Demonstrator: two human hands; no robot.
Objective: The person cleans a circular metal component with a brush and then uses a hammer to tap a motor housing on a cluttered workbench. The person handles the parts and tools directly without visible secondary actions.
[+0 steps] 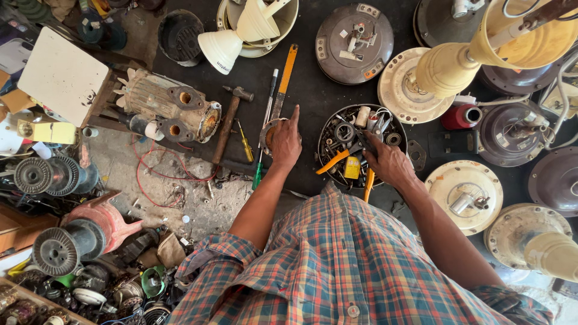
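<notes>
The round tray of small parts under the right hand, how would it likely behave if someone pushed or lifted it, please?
The round tray looks like metal and is heaped with washers, bearings and pliers, so it is probably heavy for its size. It sits flat on the dark mat, so it would likely slide rather than tip. The loose parts would probably rattle and shift under the right hand.

- One view only, head-worn, looking straight down from above the person's plaid shirt (pixel 343 265).
- Facing the dark surface (pixel 313 90), near edge at the person's chest.
- Close in, arm's reach.
</notes>
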